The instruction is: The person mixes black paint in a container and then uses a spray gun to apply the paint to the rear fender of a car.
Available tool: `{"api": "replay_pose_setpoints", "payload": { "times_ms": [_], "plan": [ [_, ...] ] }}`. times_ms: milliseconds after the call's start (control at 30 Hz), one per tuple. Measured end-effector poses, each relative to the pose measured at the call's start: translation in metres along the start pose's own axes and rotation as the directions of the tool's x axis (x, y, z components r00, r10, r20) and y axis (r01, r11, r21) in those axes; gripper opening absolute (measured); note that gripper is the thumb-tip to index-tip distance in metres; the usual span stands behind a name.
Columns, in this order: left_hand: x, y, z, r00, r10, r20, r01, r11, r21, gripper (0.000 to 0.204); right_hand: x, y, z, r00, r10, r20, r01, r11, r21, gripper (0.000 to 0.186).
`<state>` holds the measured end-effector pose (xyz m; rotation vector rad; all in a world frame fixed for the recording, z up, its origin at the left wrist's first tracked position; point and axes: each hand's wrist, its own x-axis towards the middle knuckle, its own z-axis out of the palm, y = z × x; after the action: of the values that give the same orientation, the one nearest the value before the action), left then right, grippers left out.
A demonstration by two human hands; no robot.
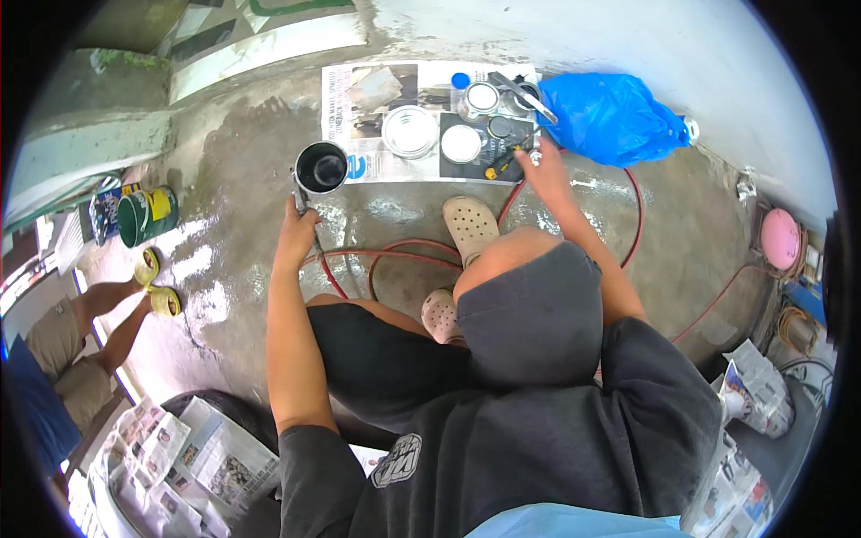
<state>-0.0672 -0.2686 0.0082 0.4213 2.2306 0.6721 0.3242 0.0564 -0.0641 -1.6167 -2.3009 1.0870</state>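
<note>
My left hand is closed round the handle of a spray gun. Its dark, round cup is uncovered at the top, with a glossy inside, and a red hose runs close below the handle. On the right, my right hand is at the edge of a newspaper sheet, its fingers bent beside a yellow-and-black tool. What those fingers grip is too small to make out. A large pale lid or can, a smaller white-topped can and an open tin stand on the newspaper.
A blue plastic bag lies against the wall beside the newspaper. More red hose curls by my clogs. At left are a green bucket and another person's legs. A pink round object sits far right.
</note>
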Motion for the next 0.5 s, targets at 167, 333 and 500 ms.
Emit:
{"api": "replay_pose_setpoints", "payload": {
  "times_ms": [167,333,500],
  "plan": [
    [0.005,0.008,0.004,1.0,0.02,0.015,-0.02,1.0,0.02,0.082,-0.002,-0.103,0.036,0.82,-0.557,0.132,0.553,0.83,0.065,0.096],
    [-0.009,0.021,0.01,0.998,0.055,0.018,-0.053,0.993,-0.104,0.069,0.05,-0.114,0.097,0.776,-0.627,0.069,0.628,0.778,0.005,0.121],
    [-0.029,0.01,-0.01,0.999,0.017,0.043,-0.008,0.977,-0.211,0.068,0.053,-0.112,0.124,0.776,-0.629,0.033,0.626,0.776,0.075,0.127]
  ]
}}
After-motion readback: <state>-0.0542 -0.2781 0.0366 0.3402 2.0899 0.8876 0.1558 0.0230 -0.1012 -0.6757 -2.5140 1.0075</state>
